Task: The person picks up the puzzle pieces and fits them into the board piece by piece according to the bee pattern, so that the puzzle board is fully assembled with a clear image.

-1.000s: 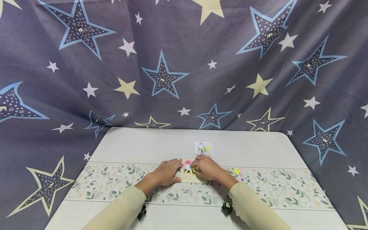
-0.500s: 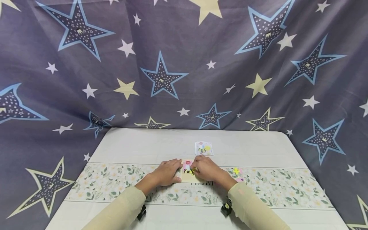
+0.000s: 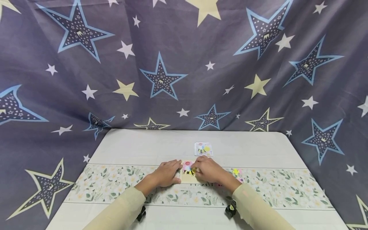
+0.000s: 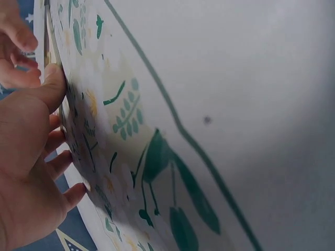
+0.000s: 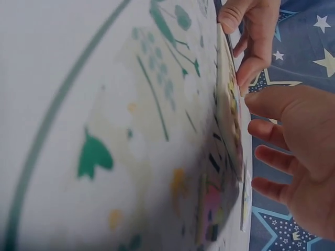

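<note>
A small wooden puzzle board (image 3: 187, 179) with a bee picture lies at the middle of the table, between both hands. My left hand (image 3: 166, 173) rests along its left side, fingers extended and the thumb at the near left corner. In the left wrist view, the left thumb (image 4: 54, 83) touches the board's edge. My right hand (image 3: 208, 169) bends over the board's right half and pinches a yellow puzzle piece (image 3: 196, 169) against the picture. The index fingertip is hidden behind the right thumb (image 5: 264, 100) in the right wrist view.
A picture card (image 3: 203, 149) with the same bee lies behind the board. Several loose puzzle pieces (image 3: 236, 172), yellow, pink and purple, lie to the right, partly behind the right forearm. A floral band (image 3: 276, 188) crosses the white tablecloth (image 3: 143, 145). A starry curtain (image 3: 178, 64) hangs behind.
My right wrist and sleeve have shifted slightly to the right, while the right fingertips stay at the same part of the board. The left hand has kept its place.
</note>
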### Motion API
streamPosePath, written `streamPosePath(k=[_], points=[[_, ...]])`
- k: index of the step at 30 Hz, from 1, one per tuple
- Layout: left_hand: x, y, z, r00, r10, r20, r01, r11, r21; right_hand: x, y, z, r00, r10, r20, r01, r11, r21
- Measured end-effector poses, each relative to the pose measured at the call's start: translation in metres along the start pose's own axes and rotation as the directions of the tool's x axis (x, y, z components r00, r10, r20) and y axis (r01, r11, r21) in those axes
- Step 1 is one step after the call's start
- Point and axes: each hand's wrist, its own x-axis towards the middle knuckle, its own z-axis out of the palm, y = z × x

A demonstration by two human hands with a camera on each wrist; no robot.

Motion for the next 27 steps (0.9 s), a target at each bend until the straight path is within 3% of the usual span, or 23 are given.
streamPosePath(k=[9, 27], points=[[0.0, -0.001, 0.001, 1.0, 0.001, -0.008, -0.001, 1.0, -0.004, -0.011, 0.009, -0.012, 0.999, 0.011, -0.05, -0.011, 1.0, 0.007], [0.0, 0.0, 0.001, 1.0, -0.006, -0.015, 0.006, 1.0, 0.005, -0.046, 0.033, -0.028, 0.993, 0.104, -0.051, -0.103, 0.994, 0.03]])
